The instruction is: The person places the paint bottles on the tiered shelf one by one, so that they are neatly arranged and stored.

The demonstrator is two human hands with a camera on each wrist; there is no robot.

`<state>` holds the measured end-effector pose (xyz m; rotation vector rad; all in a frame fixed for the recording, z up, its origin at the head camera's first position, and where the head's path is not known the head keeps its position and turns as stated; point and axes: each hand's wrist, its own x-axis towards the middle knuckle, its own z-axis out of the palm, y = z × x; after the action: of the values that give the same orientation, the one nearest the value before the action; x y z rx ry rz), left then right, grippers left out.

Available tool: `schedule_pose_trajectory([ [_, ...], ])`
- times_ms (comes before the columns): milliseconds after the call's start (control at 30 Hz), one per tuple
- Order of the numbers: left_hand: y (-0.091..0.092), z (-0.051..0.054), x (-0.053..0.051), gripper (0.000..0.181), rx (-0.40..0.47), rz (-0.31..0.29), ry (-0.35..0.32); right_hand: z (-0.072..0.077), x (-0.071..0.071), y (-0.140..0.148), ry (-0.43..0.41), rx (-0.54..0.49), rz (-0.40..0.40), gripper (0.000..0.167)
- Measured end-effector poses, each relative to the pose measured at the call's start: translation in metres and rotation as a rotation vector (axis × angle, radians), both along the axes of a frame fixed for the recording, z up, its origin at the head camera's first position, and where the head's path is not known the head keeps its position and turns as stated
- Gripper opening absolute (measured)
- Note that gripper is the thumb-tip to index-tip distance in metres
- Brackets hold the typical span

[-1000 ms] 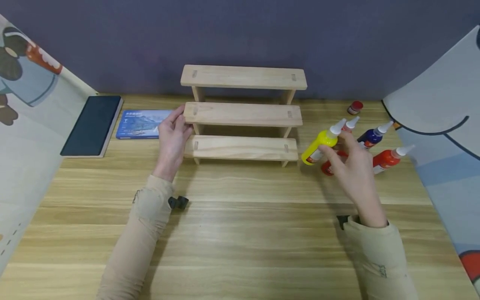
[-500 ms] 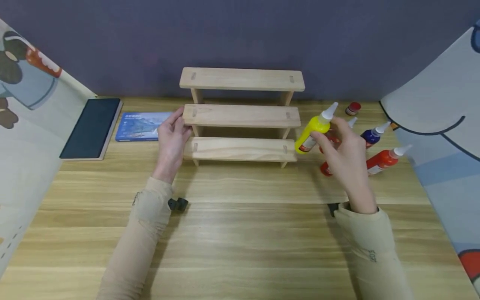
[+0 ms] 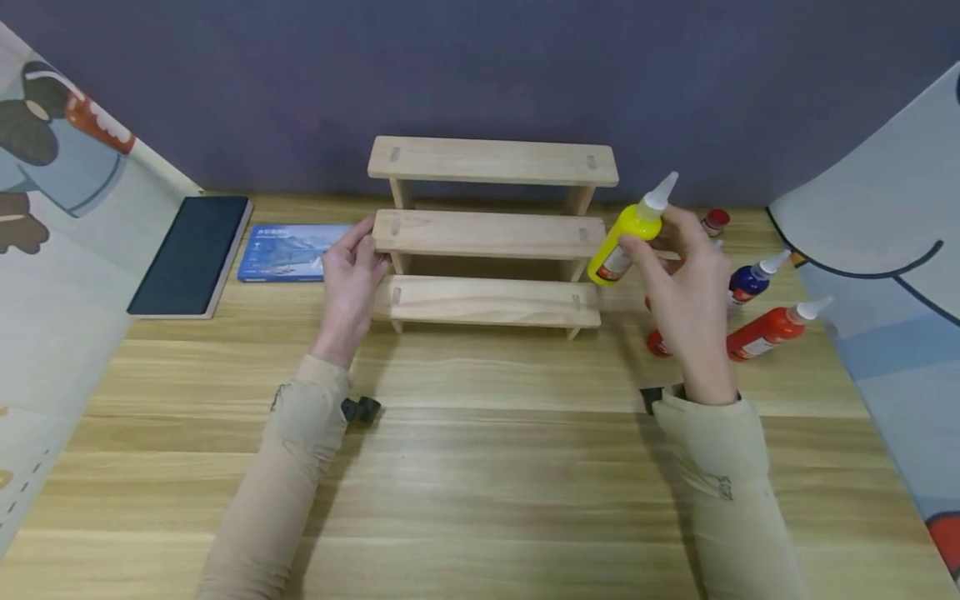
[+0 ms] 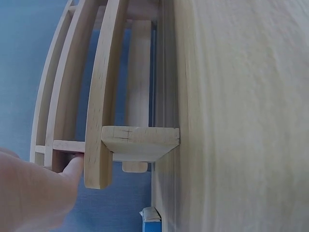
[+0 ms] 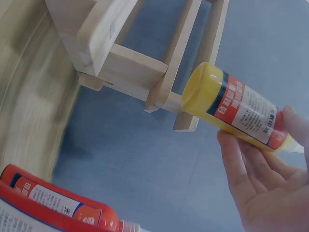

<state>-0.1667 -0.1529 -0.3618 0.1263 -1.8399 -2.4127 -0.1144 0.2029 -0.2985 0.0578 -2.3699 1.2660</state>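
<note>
A three-tier wooden stand (image 3: 487, 233) is at the back of the table. My left hand (image 3: 349, 279) grips the left end of its middle tier, with the thumb beside the board in the left wrist view. To the right of the stand, my right hand (image 3: 692, 292) holds a yellow paint bottle (image 3: 626, 242) with a white nozzle, pinched between thumb and fingers. The bottle is tilted and raised near the right end of the middle tier. In the right wrist view its base (image 5: 198, 92) points toward the stand.
Right of the stand are red paint bottles (image 3: 765, 333), one partly hidden by my right hand, a dark blue bottle (image 3: 748, 282) and a small red-lidded jar (image 3: 716, 222). A blue box (image 3: 292, 252) and a dark notebook (image 3: 191, 257) lie at the left.
My right hand has lifted the yellow paint bottle up and slightly left, away from the other bottles toward the stand. The left hand stays on the middle tier.
</note>
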Motion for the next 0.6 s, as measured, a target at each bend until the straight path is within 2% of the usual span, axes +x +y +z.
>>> schedule_pose_trajectory([
  [133,-0.001,0.000,0.000,0.048,-0.029,0.002,-0.010,0.000,-0.005,-0.003,0.026,-0.021,-0.008,0.041],
  [367,-0.001,-0.002,-0.001,0.047,-0.042,-0.008,0.015,-0.001,-0.014,-0.007,0.063,-0.036,-0.012,0.041],
  [600,0.000,-0.002,-0.001,0.047,-0.062,0.009,0.002,0.001,-0.024,-0.014,0.040,-0.049,-0.025,0.044],
])
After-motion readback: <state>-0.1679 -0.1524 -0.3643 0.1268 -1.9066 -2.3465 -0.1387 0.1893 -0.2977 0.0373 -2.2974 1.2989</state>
